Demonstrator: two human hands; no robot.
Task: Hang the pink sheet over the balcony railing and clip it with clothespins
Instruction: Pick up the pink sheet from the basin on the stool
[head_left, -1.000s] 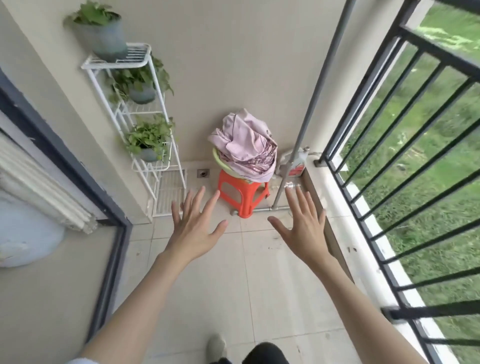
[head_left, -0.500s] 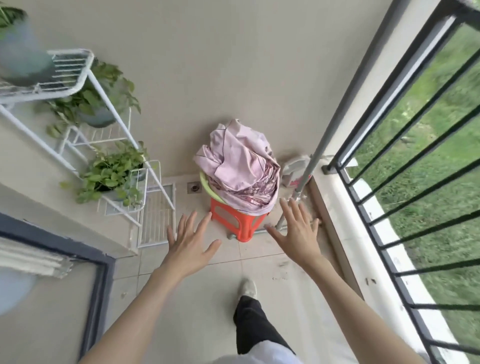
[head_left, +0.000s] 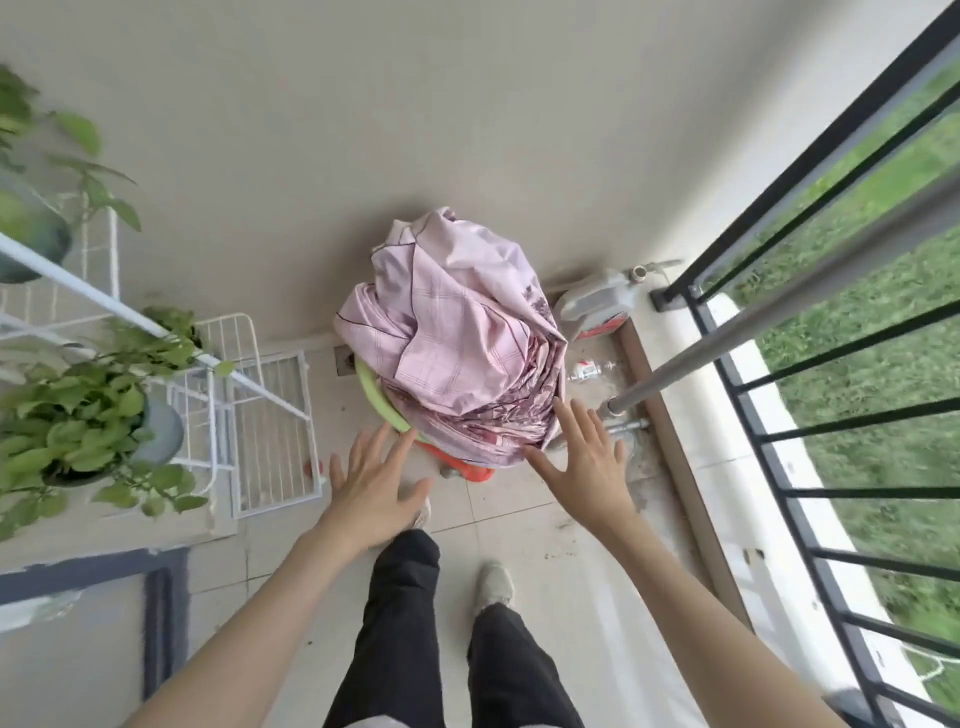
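The sheet (head_left: 457, 343) sits bunched in a tall crumpled heap, pale pink with a faint check and darker purple print along its lower folds, piled in a green basin (head_left: 375, 399) on an orange stool (head_left: 467, 467) by the wall. Left hand (head_left: 376, 483) hovers at the basin's near rim, fingers spread, holding nothing. Right hand (head_left: 587, 457) reaches flat and empty, fingertips at the sheet's lower edge. Railing (head_left: 810, 415) runs along the right.

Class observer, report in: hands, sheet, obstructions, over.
Left hand and right hand open, reaching, holding nothing. Pink sheet bundled in green basin, not yet on railing. Grey pole slants beside the bundle.
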